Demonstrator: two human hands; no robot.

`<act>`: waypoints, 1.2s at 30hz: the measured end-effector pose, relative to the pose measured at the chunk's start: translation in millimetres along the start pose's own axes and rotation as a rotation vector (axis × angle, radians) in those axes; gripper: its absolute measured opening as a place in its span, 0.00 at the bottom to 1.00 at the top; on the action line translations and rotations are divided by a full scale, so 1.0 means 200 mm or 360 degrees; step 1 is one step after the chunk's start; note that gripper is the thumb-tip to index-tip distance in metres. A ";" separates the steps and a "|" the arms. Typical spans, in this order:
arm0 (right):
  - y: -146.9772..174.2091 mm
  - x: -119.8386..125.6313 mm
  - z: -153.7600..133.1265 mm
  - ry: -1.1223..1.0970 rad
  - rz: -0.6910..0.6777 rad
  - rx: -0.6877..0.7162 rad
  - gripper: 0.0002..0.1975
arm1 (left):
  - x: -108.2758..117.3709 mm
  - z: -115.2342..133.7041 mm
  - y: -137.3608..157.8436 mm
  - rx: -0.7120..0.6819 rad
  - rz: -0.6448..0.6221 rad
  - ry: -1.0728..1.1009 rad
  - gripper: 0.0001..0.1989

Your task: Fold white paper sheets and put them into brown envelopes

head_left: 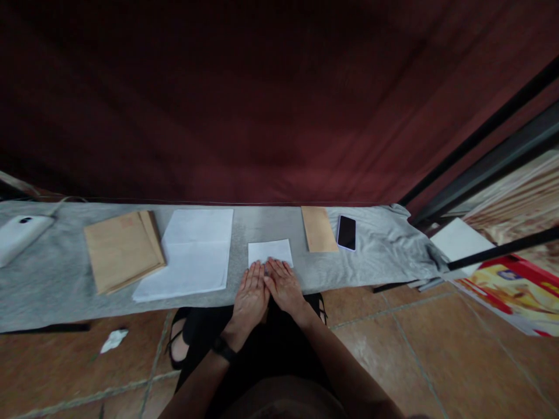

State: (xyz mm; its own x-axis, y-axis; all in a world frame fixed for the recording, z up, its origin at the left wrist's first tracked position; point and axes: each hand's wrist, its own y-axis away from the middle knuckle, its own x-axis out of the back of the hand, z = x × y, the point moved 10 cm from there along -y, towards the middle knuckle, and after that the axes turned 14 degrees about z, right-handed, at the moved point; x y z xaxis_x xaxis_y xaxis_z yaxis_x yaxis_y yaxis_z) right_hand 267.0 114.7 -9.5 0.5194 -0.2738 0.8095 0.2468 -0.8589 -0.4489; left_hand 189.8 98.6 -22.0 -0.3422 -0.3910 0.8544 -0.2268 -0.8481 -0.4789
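A small white sheet of paper (269,250), apparently folded, lies near the front edge of the cloth-covered bench. My left hand (252,295) rests flat on its near left part, fingers stretched out. Beside it, my right hand (285,285) lies flat on the near right part, its thumb against the left hand. Both hands hide the paper's near edge. To the left is a stack of larger white sheets (192,250), the top one creased across. A single brown envelope (319,228) lies to the right of the small paper.
Brown envelopes (124,250) are piled left of the white sheets. A phone (347,233) lies right of the single envelope, and a white device (21,233) sits at the far left. A dark red curtain (262,145) hangs behind the bench; a printed box (515,291) stands at right.
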 end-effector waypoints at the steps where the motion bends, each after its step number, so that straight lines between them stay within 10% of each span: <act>1: 0.01 0.01 0.01 0.0028 0.0009 0.0009 0.24 | 0.01 -0.01 0.00 0.0001 0.0023 -0.0021 0.29; 36: 0.14 0.13 0.27 0.0295 0.0221 -0.0091 0.26 | 0.09 -0.12 0.03 0.0105 0.0153 -0.0094 0.32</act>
State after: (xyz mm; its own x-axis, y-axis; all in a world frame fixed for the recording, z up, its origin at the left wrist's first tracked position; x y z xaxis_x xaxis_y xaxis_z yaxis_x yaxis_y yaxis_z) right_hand 331.5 106.9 -21.4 0.3844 -0.4612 0.7997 0.1340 -0.8292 -0.5426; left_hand 159.4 94.4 -14.4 -0.3048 -0.4905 0.8164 -0.1342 -0.8265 -0.5467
